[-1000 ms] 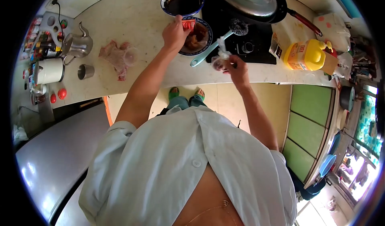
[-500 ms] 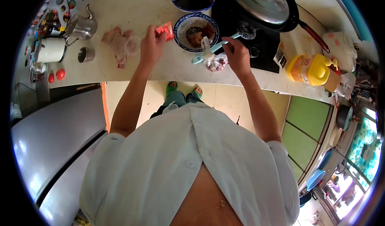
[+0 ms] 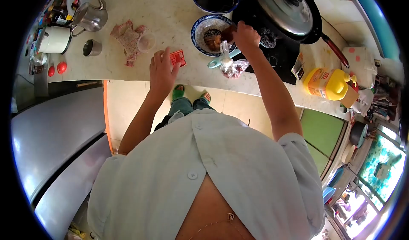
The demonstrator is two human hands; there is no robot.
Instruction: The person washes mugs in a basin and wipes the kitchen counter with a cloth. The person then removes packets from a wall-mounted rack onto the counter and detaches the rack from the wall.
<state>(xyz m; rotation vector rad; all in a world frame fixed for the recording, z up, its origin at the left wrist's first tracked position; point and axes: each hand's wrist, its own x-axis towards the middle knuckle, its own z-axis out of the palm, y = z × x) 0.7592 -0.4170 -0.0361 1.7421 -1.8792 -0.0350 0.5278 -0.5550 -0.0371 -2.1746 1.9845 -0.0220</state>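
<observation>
My left hand is beside a small red packet lying on the counter; its fingers are stretched out and hold nothing. My right hand is at the right rim of a blue-and-white patterned bowl. Its fingers are closed next to a brown piece, and what they grip is hidden. Inside the bowl are orange-brown food and dark bits. Just below sits a tied clear plastic bag with reddish contents, over a light-blue handle.
Behind the bowl stands another bowl of dark liquid. A lidded pan is on the black stove at right, near a yellow jug. To the left are a crumpled plastic bag, metal cup, kettle and tomatoes.
My left hand has let go of the red packet, which now lies on the counter. My right hand has moved up from the light-blue handle to the bowl.
</observation>
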